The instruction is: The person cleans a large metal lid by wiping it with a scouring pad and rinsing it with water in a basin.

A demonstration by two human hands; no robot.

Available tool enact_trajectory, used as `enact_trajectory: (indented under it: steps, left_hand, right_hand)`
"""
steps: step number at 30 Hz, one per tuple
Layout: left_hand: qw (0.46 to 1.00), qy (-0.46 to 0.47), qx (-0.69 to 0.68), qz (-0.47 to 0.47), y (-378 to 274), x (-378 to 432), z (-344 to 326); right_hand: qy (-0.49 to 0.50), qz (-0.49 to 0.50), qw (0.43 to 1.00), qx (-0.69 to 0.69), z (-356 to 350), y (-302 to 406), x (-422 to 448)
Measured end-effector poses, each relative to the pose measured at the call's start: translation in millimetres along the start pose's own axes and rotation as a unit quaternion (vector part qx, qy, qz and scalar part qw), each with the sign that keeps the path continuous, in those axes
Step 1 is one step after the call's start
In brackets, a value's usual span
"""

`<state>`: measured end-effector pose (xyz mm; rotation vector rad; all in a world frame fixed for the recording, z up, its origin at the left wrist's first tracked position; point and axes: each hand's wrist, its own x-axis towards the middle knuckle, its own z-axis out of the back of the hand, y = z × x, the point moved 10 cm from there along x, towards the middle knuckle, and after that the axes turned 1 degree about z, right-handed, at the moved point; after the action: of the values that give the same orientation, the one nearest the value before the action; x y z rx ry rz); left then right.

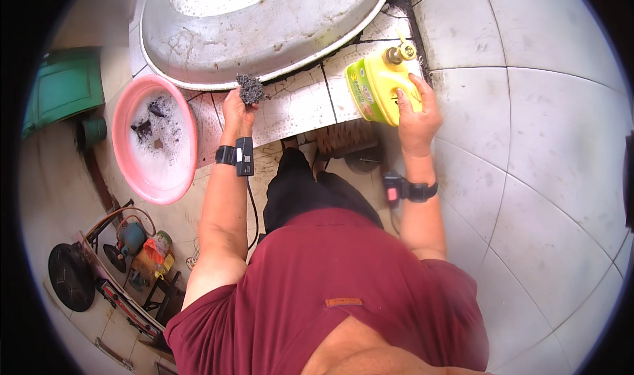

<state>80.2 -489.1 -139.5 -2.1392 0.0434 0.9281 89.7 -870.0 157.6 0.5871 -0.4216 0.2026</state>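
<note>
A dark grey steel wool scourer [251, 89] is gripped in my left hand [239, 115], just in front of the rim of a large metal wok lid or basin [237, 60]. My right hand [418, 115] is closed around the handle of a yellow plastic jug [384, 85], which has a green label and a brass-coloured valve [400, 54] on top. The jug is over the right end of the white tiled ledge [297, 105]; whether its base touches the tiles I cannot tell.
A pink plastic basin [191, 147] of sudsy water with dark scraps stands at the left. Tiled wall [470, 107] rises on the right. A gas cylinder [132, 237], a black round lid [72, 277] and a green cabinet [67, 90] are farther left.
</note>
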Motion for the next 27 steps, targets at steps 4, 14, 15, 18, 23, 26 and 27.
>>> enact_trajectory:
  steps: [4, 14, 15, 18, 23, 26, 27]
  left_hand:
    - [1.000, -0.018, 0.007, -0.004, 4, 1, -9]
    - [0.990, -0.075, 0.089, -0.074, -9, -15, 0]
    - [0.995, -0.094, 0.037, -0.021, 0, -17, 2]
    - [0.993, -0.114, 0.040, -0.006, -6, -21, 6]
    - [0.990, -0.124, 0.066, 0.009, -19, -10, 29]
    - [0.993, -0.084, 0.079, 0.023, -19, -14, 31]
    - [0.991, -0.079, 0.106, 0.006, -20, -14, 28]
  right_hand:
    - [-0.022, -0.042, 0.999, 0.022, -4, -21, -7]
    - [-0.022, -0.078, 0.995, 0.062, -4, -21, -4]
    - [-0.023, -0.074, 0.995, 0.068, -3, -23, -5]
    - [-0.019, -0.097, 0.991, 0.095, -2, -30, -5]
    - [-0.045, -0.125, 0.985, 0.112, -4, -43, -7]
    - [-0.022, -0.081, 0.993, 0.078, -5, -32, -8]
    - [-0.013, -0.060, 0.997, 0.055, -7, -29, -7]
